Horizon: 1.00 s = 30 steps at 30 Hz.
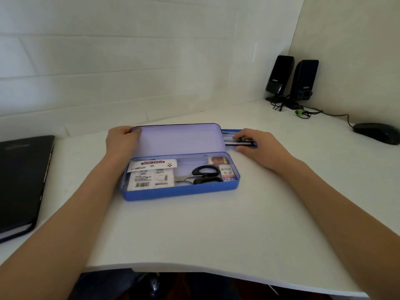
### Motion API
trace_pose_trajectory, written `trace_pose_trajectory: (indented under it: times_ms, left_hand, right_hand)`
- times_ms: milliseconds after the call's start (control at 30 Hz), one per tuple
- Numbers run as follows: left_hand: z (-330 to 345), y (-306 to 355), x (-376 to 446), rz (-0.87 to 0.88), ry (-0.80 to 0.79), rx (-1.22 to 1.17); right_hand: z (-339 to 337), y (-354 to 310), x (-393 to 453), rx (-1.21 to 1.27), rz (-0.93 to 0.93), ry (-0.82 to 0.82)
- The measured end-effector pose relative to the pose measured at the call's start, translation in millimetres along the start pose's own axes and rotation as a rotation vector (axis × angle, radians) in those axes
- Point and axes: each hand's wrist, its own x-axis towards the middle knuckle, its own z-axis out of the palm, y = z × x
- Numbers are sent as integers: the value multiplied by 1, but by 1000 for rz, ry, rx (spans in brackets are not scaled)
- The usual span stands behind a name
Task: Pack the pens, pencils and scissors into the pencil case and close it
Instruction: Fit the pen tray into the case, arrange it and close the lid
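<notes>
Your left hand (123,140) grips the raised lid's corner of the open pencil case (180,189), scissors (201,174) inside, while your right hand (252,142) seemingly pinches pens (229,137) in the tray (240,138) behind, so lifting carelessly could spill them.

Pencil case (179,192): smooth blue shell, satin finish. Scissors (203,174): glossy black plastic handles, bright metal blades. Desk (194,230): smooth matt white. Speakers (279,74): glossy black plastic.
</notes>
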Motion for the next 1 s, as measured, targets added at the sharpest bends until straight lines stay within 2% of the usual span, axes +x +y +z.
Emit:
trace_pose_trajectory:
  times_ms: [167,267,367,600,733,867,1000]
  left_hand:
    - [4,-1,2,6,5,-8]
    - [2,-3,3,-7,-14,-30]
    - [3,-2,1,-15,-18,-64]
    - [2,-1,0,-23,-14,-89]
    - [3,1,-1,-23,-15,-86]
    - [4,5,-5,-6,-1,-77]
    - [4,6,-6,6,18,-68]
  right_hand:
    - [0,6,3,-111,-7,1]
    - [0,10,4,-159,93,-146]
    - [2,10,2,-206,89,-220]
    - [-4,0,0,-368,103,-107]
    - [-7,-4,0,-461,156,-149]
    - [-15,-2,-2,-470,143,-97]
    - [-21,3,-3,-331,225,-63]
